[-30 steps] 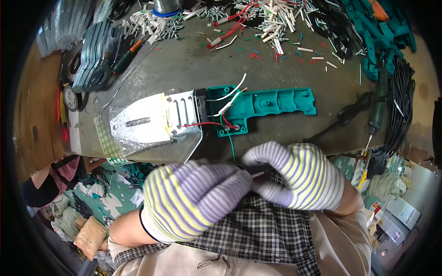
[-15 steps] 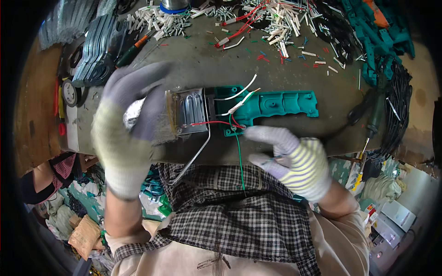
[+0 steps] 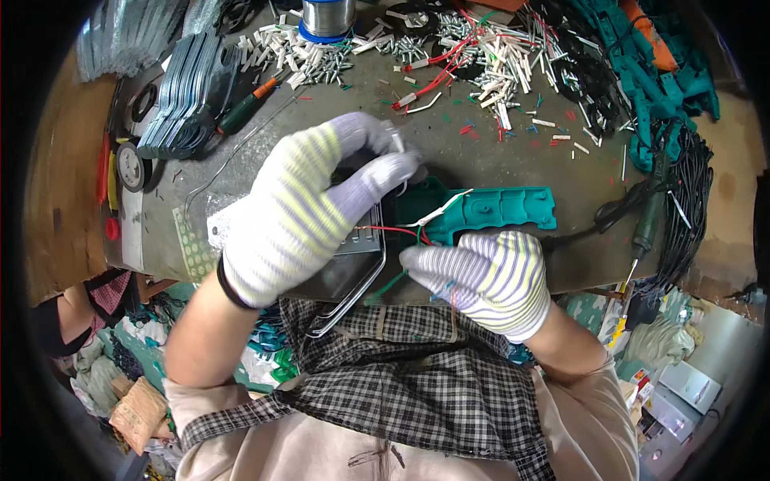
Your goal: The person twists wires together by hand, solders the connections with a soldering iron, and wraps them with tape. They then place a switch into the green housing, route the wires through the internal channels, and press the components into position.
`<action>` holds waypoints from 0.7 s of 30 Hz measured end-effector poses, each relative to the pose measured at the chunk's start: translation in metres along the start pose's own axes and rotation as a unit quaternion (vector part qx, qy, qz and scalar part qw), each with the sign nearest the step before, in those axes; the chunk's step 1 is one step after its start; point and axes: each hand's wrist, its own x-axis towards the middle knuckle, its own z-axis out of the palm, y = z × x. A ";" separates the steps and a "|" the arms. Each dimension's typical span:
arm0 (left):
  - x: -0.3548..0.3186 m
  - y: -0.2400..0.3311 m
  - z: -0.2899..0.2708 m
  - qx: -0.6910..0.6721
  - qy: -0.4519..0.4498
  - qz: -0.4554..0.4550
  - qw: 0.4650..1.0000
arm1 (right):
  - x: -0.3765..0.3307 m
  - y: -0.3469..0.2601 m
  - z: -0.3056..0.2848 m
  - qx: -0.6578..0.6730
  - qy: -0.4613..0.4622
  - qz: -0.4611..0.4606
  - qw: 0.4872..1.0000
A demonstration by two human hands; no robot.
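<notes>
A teal plastic tool housing half point(image 3: 501, 207) lies open on the bench, its handle pointing right. Left of it is a metal heater part point(image 3: 358, 243), mostly hidden under my left hand. My left hand point(image 3: 301, 196), in a striped knit glove, pinches a white wire point(image 3: 398, 143) between thumb and forefinger above the housing. Gloved alike, my right hand point(image 3: 485, 276) is closed at the housing's near edge, its fingertips on a green wire point(image 3: 387, 289). Red wires point(image 3: 393, 230) and a white-sleeved wire point(image 3: 439, 210) cross the housing. A bent metal strip point(image 3: 350, 298) overhangs the bench edge.
A solder spool point(image 3: 327, 20) and piles of white sleeves point(image 3: 513, 68) lie at the back. Metal strips point(image 3: 180, 96), a screwdriver point(image 3: 247, 106) and a tape roll point(image 3: 132, 166) are left. A soldering iron point(image 3: 644, 232), black cables point(image 3: 686, 200) and teal housings point(image 3: 634, 60) lie right.
My left hand has moved right over the heater part and closed on a white wire. My right hand has drawn its fingers together at the green wire, whose free end now swings left.
</notes>
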 end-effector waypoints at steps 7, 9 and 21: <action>-0.037 -0.010 0.019 -0.046 0.148 0.001 0.988 | 0.012 -0.016 0.012 0.160 0.089 0.200 0.963; -0.048 -0.020 0.029 -0.081 0.179 0.060 0.979 | 0.015 -0.019 0.018 0.163 0.098 0.233 0.954; -0.039 -0.012 0.014 0.190 0.113 0.165 0.961 | 0.020 -0.018 0.008 0.238 0.091 0.313 0.915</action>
